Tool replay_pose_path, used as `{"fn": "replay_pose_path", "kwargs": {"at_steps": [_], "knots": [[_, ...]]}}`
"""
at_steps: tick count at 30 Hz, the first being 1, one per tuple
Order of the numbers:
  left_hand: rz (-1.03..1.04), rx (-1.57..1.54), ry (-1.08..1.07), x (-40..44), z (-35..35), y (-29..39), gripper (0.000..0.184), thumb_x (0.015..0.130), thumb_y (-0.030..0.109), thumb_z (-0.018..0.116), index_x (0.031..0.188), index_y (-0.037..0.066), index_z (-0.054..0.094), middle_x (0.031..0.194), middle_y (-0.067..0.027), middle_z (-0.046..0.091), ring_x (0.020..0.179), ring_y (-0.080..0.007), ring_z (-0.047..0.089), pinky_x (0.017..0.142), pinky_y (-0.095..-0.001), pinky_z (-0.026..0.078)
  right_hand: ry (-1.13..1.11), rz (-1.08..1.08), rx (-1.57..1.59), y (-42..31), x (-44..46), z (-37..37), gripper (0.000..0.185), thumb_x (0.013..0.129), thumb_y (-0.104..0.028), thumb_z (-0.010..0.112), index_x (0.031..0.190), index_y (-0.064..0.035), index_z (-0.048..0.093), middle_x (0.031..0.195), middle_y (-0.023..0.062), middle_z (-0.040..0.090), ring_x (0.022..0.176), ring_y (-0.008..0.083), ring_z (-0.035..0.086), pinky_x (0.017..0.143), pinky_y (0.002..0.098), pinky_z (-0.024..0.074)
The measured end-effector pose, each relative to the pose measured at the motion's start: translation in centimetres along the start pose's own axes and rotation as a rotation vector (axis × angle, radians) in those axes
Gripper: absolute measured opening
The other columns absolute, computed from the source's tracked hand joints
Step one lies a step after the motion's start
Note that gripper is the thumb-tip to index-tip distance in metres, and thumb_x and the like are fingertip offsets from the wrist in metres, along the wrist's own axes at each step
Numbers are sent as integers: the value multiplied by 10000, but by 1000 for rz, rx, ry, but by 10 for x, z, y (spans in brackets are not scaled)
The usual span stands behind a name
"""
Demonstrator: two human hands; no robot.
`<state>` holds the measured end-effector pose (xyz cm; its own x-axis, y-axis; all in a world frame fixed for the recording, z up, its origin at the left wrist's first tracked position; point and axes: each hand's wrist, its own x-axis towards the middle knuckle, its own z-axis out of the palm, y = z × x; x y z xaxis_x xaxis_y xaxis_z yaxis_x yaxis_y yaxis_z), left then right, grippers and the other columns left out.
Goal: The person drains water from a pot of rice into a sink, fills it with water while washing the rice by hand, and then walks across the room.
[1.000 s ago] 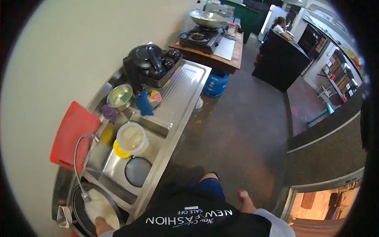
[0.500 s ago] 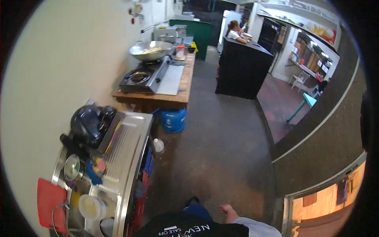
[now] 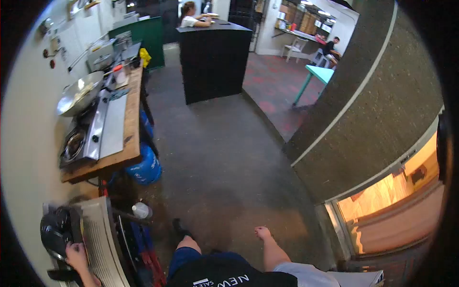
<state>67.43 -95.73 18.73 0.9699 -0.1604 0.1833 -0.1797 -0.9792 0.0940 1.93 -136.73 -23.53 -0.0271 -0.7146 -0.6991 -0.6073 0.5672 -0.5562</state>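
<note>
My left hand [image 3: 76,256] is at the lower left, its fingers curled at the edge of a black pan [image 3: 51,234]. The pan leans among other dark cookware in a rack on the steel drainboard [image 3: 98,229]. Part of the grip is hidden and small in view. My right hand [image 3: 262,233] hangs over the floor in front of me, fingers curled in, with nothing visible in it.
A wooden table [image 3: 129,129] along the left wall bears a gas stove [image 3: 81,143] and a large wok [image 3: 81,95]. Blue gas cylinder [image 3: 146,167] and plastic bottle [image 3: 142,210] stand on the floor. Ahead is a black counter [image 3: 213,62] with a person [image 3: 191,18] behind it.
My left hand has come into view at the black pan. The view has turned right and I have stepped forward, so the sink has left the frame. My right hand stays low and curled.
</note>
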Motion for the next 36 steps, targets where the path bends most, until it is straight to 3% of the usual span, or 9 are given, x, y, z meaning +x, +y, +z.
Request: {"fn": "replay_pose_path", "kwargs": {"at_steps": [7, 15, 18, 21, 25, 32, 33, 34, 36], "knots": [[622, -186, -124, 60, 142, 284, 295, 660, 85, 711, 948, 113, 655, 1347, -127, 451, 1316, -316, 349, 1032, -635, 240, -155, 398, 224, 6, -21, 15, 143, 824, -213, 575, 864, -89, 635, 701, 61, 610, 545, 168, 562, 463, 326, 400], [931, -602, -285, 148, 206, 558, 284, 647, -10, 645, 887, 53, 507, 938, -161, 511, 909, -360, 508, 778, -424, 420, -48, 6, -1078, -40, -2, 4, 72, 758, -152, 652, 744, -84, 634, 716, 58, 618, 553, 172, 571, 517, 340, 469], [1040, -706, -308, 162, 206, 645, 200, 667, -11, 627, 780, 31, 467, 790, -153, 491, 760, -343, 506, 654, -414, 407, 605, 224, -68, -144, 11, 26, 148, 683, -192, 637, 732, -59, 679, 764, 128, 672, 735, 294, 651, 671, 395, 509], [1085, -810, -326, 171, 209, 706, 170, 678, -13, 611, 733, 24, 454, 729, -148, 471, 708, -338, 495, 609, -422, 390, 436, 263, 45, -230, 45, 33, 165, 628, -141, 729, 682, -61, 595, 713, 77, 639, 669, 196, 597, 624, 347, 498], [993, -640, -425, 184, 254, 764, 246, 661, 31, 686, 823, 39, 501, 959, -183, 543, 839, -352, 549, 703, -413, 458, 162, 136, 40, -270, 92, 15, 96, 679, -89, 689, 689, -58, 598, 795, 92, 658, 773, 170, 624, 736, 312, 497], [477, -35, -847, 227, 424, 734, 1205, 476, 335, 905, 1461, 114, 246, 1509, -218, 128, 1384, -371, 184, 1076, -404, 333, -282, 613, 429, -337, 168, -106, 111, 777, -161, 648, 823, -65, 615, 758, 58, 620, 687, 175, 589, 636, 351, 479], [420, 141, -894, 235, 469, 701, 1071, 510, 360, 887, 1410, 101, 368, 1438, -208, 334, 1339, -355, 303, 1055, -413, 351, -233, 623, 442, -354, 189, -124, 119, 791, -171, 642, 842, -67, 617, 752, 53, 615, 675, 176, 584, 622, 356, 476], [996, -289, -1119, 229, 385, 652, 530, 738, 317, 737, 1191, 77, 605, 1146, -164, 617, 1111, -278, 555, 961, -421, 421, -166, 614, 444, -370, 213, -139, 128, 805, -182, 637, 861, -68, 620, 747, 49, 610, 663, 177, 579, 608, 362, 473], [762, -61, -1088, 203, 387, 679, 508, 742, 311, 731, 1178, 78, 611, 1135, -163, 621, 1100, -275, 560, 951, -417, 425, -88, 567, 370, -387, 296, -170, 153, 820, -219, 624, 873, -75, 623, 686, 27, 565, 570, 167, 517, 523, 356, 424]]}}
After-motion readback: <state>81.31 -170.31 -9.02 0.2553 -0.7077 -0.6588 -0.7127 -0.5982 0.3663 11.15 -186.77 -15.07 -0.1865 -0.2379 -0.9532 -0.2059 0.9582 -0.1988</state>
